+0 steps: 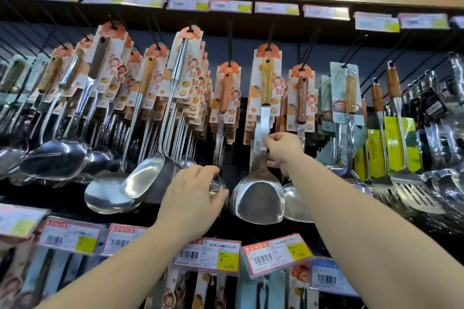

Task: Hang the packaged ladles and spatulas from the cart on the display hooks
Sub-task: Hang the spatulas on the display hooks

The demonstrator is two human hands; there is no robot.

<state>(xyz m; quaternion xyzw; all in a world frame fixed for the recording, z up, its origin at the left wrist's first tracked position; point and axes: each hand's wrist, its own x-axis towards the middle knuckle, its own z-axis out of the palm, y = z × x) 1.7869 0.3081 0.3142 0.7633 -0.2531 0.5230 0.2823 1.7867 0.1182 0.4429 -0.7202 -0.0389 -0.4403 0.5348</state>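
A packaged steel spatula (259, 190) with a light wooden handle hangs from a black display hook (270, 37) at the centre, on an orange and white card. My right hand (282, 149) grips its flat metal shaft just above the blade. To its left hangs a packaged ladle (224, 98) with a reddish wooden handle. My left hand (193, 198) curls over that ladle's bowl and hides most of it. Many more packaged ladles (140, 178) fill the hooks on the left. The cart is out of view.
Slotted turners (406, 183) and other utensils hang on the right. Price tags line the top rail (231, 5) and the lower rail (276, 254). More packaged utensils hang below the lower rail. A wooden shelf edge runs across the top.
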